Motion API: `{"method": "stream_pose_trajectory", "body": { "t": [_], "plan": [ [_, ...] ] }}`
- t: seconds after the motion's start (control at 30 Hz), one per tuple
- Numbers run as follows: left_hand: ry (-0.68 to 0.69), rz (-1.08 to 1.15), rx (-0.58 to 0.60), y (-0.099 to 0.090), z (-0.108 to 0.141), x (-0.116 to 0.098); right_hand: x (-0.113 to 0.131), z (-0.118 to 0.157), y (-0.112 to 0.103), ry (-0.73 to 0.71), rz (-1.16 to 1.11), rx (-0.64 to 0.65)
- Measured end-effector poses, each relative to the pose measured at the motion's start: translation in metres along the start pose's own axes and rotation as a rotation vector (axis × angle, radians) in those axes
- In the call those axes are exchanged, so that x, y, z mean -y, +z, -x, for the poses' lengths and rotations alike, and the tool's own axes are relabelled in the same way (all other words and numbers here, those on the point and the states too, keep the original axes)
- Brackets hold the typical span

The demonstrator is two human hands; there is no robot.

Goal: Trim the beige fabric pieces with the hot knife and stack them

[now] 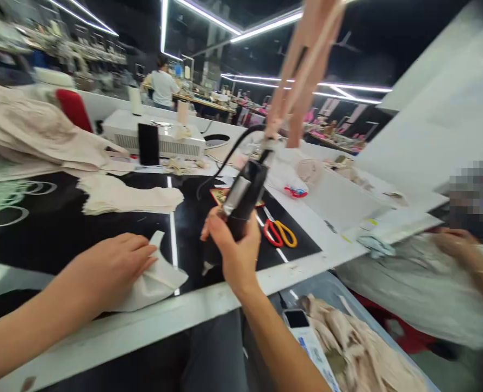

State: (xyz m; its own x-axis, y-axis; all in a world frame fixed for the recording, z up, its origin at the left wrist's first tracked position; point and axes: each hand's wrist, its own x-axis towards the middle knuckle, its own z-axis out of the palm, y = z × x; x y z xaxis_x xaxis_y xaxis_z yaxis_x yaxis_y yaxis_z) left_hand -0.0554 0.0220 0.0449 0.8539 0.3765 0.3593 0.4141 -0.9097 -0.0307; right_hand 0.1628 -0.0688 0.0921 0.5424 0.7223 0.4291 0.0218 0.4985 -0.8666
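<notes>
My right hand (239,247) is wrapped around a black corded hand-held power tool (247,190), its narrow pale tip pointing down just above the black mat. The tool hangs from pinkish elastic straps (302,71), and a black cable curves away from its upper end. On the left, my left hand (121,267) is closed over a piece of white fabric (158,280), fingers together on it near the table's front edge. Part of that cloth is hidden under the palm. Farther back lies a stack of cream fabric pieces (129,196).
Scissors with red and yellow handles (280,233) lie right of the tool. Beige garments (33,130) are heaped at the left. Behind stand a black upright panel (148,144) and a white box (115,128). Another person's hand (457,242) is at far right, over pale cloth.
</notes>
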Motion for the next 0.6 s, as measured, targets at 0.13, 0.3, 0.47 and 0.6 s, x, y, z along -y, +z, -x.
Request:
{"method": "stream_pose_trajectory", "body": {
  "t": [0.13,0.3,0.47,0.6],
  "plan": [
    [0.033,-0.05,0.081,-0.011,-0.002,-0.011,-0.005,0.0,-0.007,-0.033,-0.109,-0.007],
    [0.143,0.129,0.05,-0.01,0.001,-0.025,0.0,0.006,-0.003,-0.046,-0.119,-0.013],
    [0.26,0.187,-0.063,0.001,0.003,-0.032,-0.004,0.008,0.007,-0.035,-0.151,-0.007],
    [0.308,0.188,-0.057,0.003,0.001,-0.039,-0.009,0.008,0.013,-0.043,-0.176,0.024]
  ]
}}
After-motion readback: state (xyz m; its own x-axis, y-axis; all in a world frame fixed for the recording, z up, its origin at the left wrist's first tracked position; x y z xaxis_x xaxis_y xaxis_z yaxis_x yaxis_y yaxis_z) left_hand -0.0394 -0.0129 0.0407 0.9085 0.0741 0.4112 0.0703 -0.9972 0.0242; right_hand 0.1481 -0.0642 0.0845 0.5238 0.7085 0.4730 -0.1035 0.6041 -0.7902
